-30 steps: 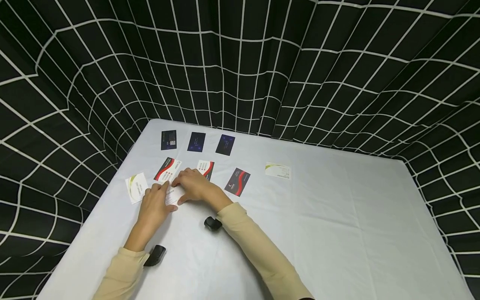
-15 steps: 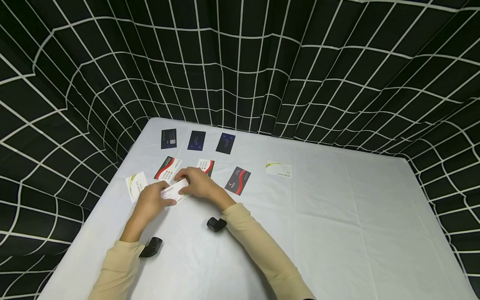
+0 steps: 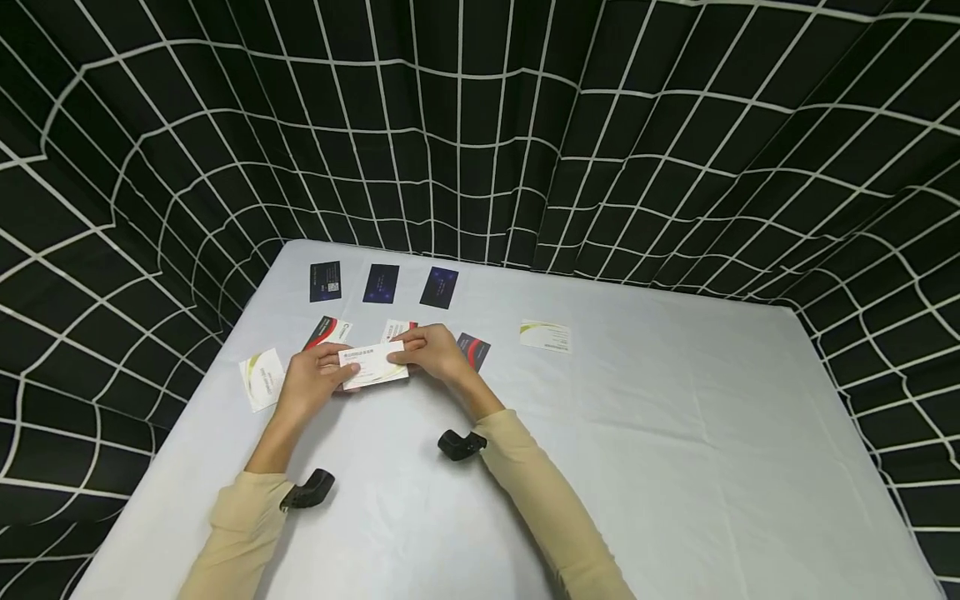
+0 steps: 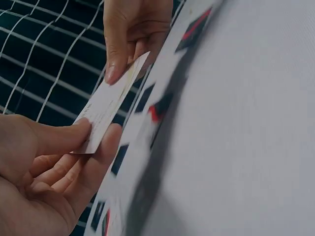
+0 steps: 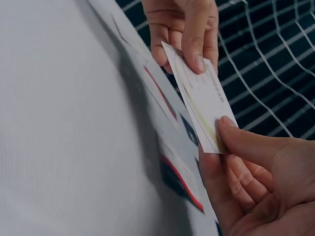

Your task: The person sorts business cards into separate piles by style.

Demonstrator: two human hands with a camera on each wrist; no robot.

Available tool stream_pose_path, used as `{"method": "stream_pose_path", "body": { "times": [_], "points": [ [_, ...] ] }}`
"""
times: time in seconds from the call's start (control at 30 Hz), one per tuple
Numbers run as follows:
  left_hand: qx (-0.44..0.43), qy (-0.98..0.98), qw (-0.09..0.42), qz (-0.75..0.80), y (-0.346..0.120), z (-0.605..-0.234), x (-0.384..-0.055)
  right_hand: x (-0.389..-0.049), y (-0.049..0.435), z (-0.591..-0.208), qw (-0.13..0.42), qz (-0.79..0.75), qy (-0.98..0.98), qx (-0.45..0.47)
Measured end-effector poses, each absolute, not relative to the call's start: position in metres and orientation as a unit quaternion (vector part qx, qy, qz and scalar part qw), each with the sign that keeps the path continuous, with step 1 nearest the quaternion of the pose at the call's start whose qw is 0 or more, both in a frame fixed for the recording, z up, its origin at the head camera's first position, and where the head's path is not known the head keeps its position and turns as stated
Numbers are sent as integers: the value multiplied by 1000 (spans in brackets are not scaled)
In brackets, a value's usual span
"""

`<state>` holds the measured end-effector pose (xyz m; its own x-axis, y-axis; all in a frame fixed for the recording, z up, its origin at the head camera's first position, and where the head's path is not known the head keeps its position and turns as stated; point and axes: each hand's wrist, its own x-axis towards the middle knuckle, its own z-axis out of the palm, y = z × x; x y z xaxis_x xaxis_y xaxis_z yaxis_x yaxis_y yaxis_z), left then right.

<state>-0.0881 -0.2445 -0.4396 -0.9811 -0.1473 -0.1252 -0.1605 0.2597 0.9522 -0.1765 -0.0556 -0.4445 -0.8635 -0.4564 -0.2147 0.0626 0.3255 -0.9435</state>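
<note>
Both hands hold one white business card (image 3: 373, 365) with printed lines and a yellow-green curve, raised above the table. My left hand (image 3: 306, 382) pinches its left end, thumb on the printed face and fingers behind. At the other end my right hand (image 3: 438, 354) pinches it the same way. In the left wrist view the card (image 4: 110, 105) slants between the two thumbs. The right wrist view shows the printed face of the card (image 5: 202, 98) and the right thumb near its corner. Behind the hands, a red-and-white card (image 3: 399, 328) is partly covered.
Three dark blue cards (image 3: 381, 284) lie in a row at the back of the white table (image 3: 637, 433). A red, black and white card (image 3: 327, 331) and a dark red-striped card (image 3: 474, 350) lie nearer. White-and-green cards lie left (image 3: 262, 380) and right (image 3: 545, 336). Black gridded curtains (image 3: 495, 125) surround the table.
The white card has been lifted off the table and turned toward the head camera. Both hands have moved right with it, the right hand now partly covering the dark red-striped card.
</note>
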Motion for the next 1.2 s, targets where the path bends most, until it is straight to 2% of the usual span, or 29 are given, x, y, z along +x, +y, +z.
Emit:
{"method": "stream_pose_path", "body": {
  "times": [0.17,0.7,1.2],
  "points": [
    [-97,780,11,619,-216,-439,-109,-182,-24,-440,223,-584,777,-74],
    [-28,790,33,612,-105,-442,-170,-193,90,-444,140,-612,776,54],
    [5,859,15,511,-38,-450,-212,-204,150,-449,70,-564,815,112]
  ]
}}
